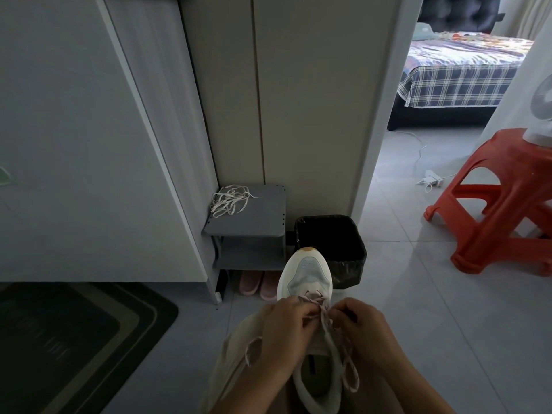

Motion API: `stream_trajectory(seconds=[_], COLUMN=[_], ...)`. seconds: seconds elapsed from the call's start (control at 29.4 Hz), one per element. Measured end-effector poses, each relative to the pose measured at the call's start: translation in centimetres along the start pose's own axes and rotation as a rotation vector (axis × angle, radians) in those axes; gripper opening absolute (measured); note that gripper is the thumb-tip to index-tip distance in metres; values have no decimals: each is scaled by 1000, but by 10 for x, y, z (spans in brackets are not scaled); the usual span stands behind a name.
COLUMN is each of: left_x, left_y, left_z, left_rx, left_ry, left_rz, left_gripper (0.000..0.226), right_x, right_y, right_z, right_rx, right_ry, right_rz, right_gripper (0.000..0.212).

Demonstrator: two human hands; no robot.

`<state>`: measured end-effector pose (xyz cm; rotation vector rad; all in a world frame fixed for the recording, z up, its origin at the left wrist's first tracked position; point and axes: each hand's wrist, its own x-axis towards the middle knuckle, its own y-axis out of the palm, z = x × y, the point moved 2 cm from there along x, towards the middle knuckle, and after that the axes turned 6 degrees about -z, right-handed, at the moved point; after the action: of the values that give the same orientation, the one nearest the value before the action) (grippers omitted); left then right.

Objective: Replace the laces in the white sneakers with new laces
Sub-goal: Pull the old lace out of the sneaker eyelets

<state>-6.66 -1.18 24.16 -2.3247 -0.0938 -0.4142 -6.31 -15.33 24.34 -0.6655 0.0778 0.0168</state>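
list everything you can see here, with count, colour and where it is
sneaker: one, white, on the person's lap, toe pointing away
pink lace: one, pale pink, partly threaded in the sneaker
loose laces: one bundle, white, on top of the rack
shoe rack: one, grey, against the wall
slippers: one pair, pink, on the floor under the rack
bin: one, black, right of the rack
stool: one, red, at right
doormat: one, dark, lower left
bed: one, plaid cover, in the far room
left hand: pinches the pink lace
right hand: pinches the pink lace
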Motion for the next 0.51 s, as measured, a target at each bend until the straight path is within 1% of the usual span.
stream_trajectory(seconds=[0.1,0.17,0.27,0.37,0.41,0.44,0.51], left_x=[1,2,7,11,11,10,11], left_y=[5,7,7,0,-2,-2,-1], left_z=[1,3,7,4,4,9,14], left_rx=[103,116,160,114,95,86,55], left_ry=[8,50,135,117,87,80,64], left_rz=[-5,-8,-32,58,85,86,91], left_gripper=[17,15,27,45,48,43,24], right_x=[6,10,14,11,8,4,-3], right_y=[-2,-2,1,4,5,7,11], right_z=[-2,-1,2,6,6,6,0], right_rx=[-26,-52,-87,-59,-42,-45,-170], right_ry=[-25,-42,-41,-9,2,-8,-61], right_rz=[20,55,92,82,84,81,86], right_gripper=[17,18,20,28,27,24,24])
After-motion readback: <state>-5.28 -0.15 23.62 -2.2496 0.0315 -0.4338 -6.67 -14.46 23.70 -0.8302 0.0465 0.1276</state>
